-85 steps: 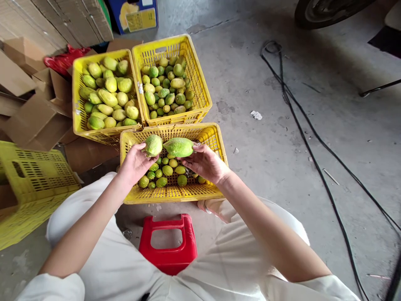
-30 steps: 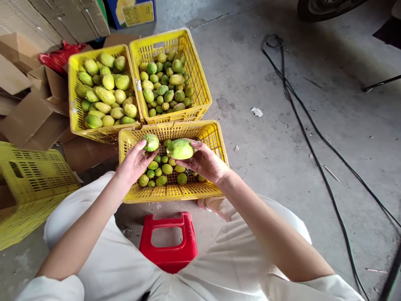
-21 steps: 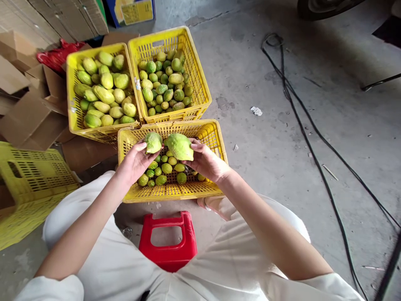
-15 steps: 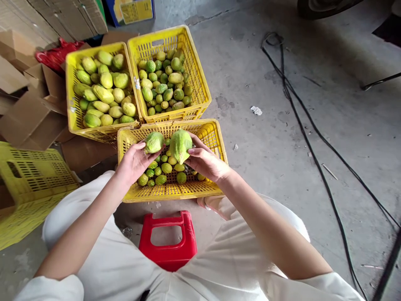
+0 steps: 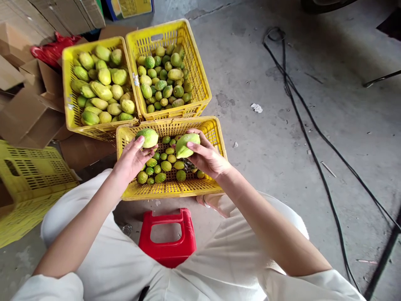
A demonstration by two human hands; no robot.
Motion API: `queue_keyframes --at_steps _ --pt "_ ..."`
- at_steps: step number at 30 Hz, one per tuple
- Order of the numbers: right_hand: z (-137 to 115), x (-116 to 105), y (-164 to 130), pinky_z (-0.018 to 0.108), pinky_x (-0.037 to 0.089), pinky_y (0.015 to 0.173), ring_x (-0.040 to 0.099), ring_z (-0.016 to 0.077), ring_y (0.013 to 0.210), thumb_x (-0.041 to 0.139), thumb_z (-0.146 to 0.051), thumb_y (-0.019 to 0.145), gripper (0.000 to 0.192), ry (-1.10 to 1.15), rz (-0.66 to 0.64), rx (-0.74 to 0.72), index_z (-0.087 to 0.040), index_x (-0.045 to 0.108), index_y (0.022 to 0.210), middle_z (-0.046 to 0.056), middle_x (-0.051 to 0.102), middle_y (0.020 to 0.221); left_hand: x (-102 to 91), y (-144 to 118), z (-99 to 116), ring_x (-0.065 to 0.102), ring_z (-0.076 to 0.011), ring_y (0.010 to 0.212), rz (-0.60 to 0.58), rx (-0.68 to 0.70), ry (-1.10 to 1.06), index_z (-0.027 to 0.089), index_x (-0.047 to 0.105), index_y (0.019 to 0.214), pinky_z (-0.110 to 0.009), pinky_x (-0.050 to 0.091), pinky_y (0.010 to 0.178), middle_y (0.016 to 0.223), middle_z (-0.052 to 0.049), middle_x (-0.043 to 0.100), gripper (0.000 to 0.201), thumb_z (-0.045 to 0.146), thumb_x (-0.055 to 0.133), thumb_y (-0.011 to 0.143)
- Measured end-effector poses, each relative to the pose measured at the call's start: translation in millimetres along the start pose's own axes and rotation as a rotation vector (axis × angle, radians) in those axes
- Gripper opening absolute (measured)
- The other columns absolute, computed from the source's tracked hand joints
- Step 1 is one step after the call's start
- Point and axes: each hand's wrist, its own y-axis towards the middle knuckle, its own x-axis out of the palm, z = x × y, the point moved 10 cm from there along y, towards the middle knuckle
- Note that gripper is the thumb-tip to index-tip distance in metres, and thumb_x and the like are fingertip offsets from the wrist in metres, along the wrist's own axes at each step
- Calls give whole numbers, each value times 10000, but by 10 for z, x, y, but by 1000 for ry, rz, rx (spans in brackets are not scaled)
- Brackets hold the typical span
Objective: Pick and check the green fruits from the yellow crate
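Holding up two fruits, the round fruit (image 5: 147, 137) in the left hand (image 5: 130, 159) and the pointed fruit (image 5: 187, 144) in the right hand (image 5: 208, 156).
Both hang above the near crate (image 5: 169, 194), well clear of each other. The left thumb presses the near side of the round fruit, its fingers curled underneath; the right thumb lies across the pointed fruit, fingers closed behind it. Small fruits (image 5: 166, 166) sit loosely in the near crate. Behind it, side by side, stand the left crate (image 5: 100, 130), with larger fruits (image 5: 102, 90), and the right crate (image 5: 196, 69), filled with mixed sizes. A red stool (image 5: 167, 252) stands between the knees.
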Motion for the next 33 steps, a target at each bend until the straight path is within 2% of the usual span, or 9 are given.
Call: queue_keyframes --at_steps 2,4,9,12,15,21,25,29,33 --pt "5 -30 5 492 690 1134 813 315 1305 1143 -465 675 657 -1 21 5 -368 687 1137 -15 829 1161 -12 6 -5 825 -177 810 15 -12 -13 239 764 1043 -251 650 763 964 -32 870 313 407 993 912" --pt "25 -63 14 488 693 1118 818 314 1275 1161 -511 651 672 -17 41 17 -356 704 1118 -8 838 1155 -26 9 -16 809 -178 803 40 -22 -22 249 773 1079 -259 655 768 944 -22 856 301 469 941 961" --pt "91 -156 50 437 685 1072 802 293 1256 1162 -649 605 707 -71 75 41 -321 735 1063 8 850 1121 -5 -11 -19 846 -208 943 66 -21 -48 252 777 1241 -326 710 963 1001 -23 834 359 461 904 979" --pt "130 -201 70 422 692 1068 803 279 1244 1164 -635 619 681 -75 78 54 -310 703 999 5 848 1092 4 -23 -2 865 -213 997 74 -17 -53 241 752 1169 -335 716 1021 1033 -33 846 299 375 922 962" --pt "160 -223 75 456 706 1097 809 295 1263 1159 -600 660 643 -57 85 75 -309 679 975 16 857 1088 20 -22 12 884 -241 1038 56 -13 -10 219 757 1084 -323 725 981 1034 -58 867 249 316 930 933" --pt "78 -128 65 531 720 1123 833 351 1305 1136 -695 643 736 -31 39 52 -300 778 1150 70 891 1264 13 -10 -10 881 -269 1142 38 3 13 225 773 1051 -373 719 1061 1068 -64 880 266 288 961 874" --pt "7 -222 73 518 702 1136 819 348 1346 1123 -663 678 684 -61 78 35 -311 791 1161 60 894 1224 -7 -17 -36 868 -268 1195 70 -17 -21 240 757 1035 -404 706 1122 1090 -57 889 266 301 965 882" --pt "-30 -373 80 460 668 1176 805 306 1330 1109 -644 702 611 -112 145 16 -326 771 1101 21 880 1178 13 -20 -37 874 -229 1067 70 -41 -33 234 751 1048 -383 702 1109 1050 -48 887 217 281 927 930" --pt "-13 -395 87 450 655 1200 802 291 1320 1113 -528 701 598 -90 150 24 -327 741 1125 16 864 1237 26 -6 -54 847 -181 910 36 -64 1 219 756 1089 -340 713 1021 1013 -36 872 219 356 888 980"
